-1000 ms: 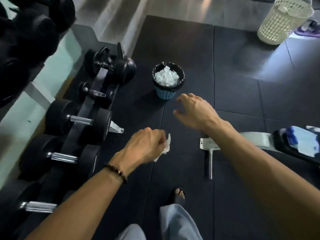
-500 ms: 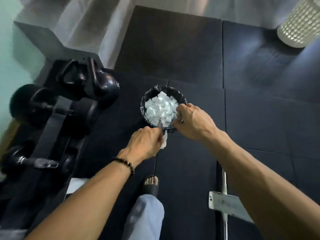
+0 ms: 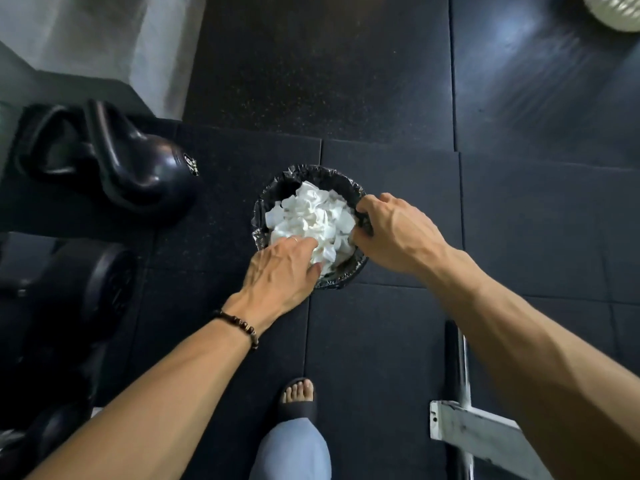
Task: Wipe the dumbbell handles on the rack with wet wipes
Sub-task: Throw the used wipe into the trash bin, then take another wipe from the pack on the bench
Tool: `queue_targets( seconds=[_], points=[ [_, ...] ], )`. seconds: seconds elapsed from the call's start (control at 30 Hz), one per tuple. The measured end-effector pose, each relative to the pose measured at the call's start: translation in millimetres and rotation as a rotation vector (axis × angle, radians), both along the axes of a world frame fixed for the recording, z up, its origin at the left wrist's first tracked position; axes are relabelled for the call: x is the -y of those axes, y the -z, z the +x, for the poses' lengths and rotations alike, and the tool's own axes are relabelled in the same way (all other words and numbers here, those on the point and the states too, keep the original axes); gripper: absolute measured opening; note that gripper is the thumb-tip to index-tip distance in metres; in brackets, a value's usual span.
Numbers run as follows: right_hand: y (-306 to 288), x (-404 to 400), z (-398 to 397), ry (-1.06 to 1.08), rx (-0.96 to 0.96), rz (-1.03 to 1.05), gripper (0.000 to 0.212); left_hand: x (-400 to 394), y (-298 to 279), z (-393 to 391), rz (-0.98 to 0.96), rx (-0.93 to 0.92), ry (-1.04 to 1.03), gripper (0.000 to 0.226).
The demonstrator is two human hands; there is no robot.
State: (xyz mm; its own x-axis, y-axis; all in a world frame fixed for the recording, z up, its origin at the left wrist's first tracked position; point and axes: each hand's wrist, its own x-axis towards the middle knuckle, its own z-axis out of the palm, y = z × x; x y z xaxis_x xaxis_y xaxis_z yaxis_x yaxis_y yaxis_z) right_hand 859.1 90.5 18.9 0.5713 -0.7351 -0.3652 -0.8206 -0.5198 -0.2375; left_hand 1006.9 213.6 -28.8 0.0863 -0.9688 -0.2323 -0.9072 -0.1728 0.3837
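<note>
A small waste bin (image 3: 341, 277) lined with a black bag stands on the floor mat, heaped with crumpled white wipes (image 3: 311, 216). My left hand (image 3: 282, 268) reaches over its near rim, and its straightened fingers press down on the pile. The wipe it carried cannot be told apart from the others. My right hand (image 3: 394, 233) grips the bin's right rim with curled fingers. Black dumbbells (image 3: 100, 289) lie on the rack at the left edge, dark and blurred, with their handles hardly visible.
Black kettlebells (image 3: 138, 168) sit at the upper left beside the rack. A white metal bench foot (image 3: 478, 434) lies at the lower right. My sandalled foot (image 3: 298, 400) is just behind the bin. A white basket (image 3: 616, 12) shows at the top right corner.
I have moved closer, over the bin. My left hand went from beside the rim onto the wipe pile with its wipe. My right hand has closed on the bin's rim.
</note>
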Motion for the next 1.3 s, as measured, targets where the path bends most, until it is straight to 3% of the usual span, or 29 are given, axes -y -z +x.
queue_targets(
  seconds=[0.33,0.8,1.0,1.1,1.3],
  points=[
    [-61,-75,-132,0.093,0.081,-0.024,0.042,-47,-74,-126,0.016,-0.051,0.065,0.039],
    [-129,-243,-520,0.284,0.053,-0.046,0.034,-205,-138,-498,0.021,-0.105,0.259,0.036],
    [-141,-248,-649,0.457,0.049,-0.04,0.036,-197,-142,-641,0.05,-0.172,0.396,0.035],
    [-126,-242,-706,0.531,0.029,-0.067,0.03,-174,-130,-701,0.046,-0.179,0.447,0.035],
    [-78,-232,-826,0.63,0.003,0.017,0.04,-138,-93,-792,0.059,-0.132,0.472,0.036]
  ],
)
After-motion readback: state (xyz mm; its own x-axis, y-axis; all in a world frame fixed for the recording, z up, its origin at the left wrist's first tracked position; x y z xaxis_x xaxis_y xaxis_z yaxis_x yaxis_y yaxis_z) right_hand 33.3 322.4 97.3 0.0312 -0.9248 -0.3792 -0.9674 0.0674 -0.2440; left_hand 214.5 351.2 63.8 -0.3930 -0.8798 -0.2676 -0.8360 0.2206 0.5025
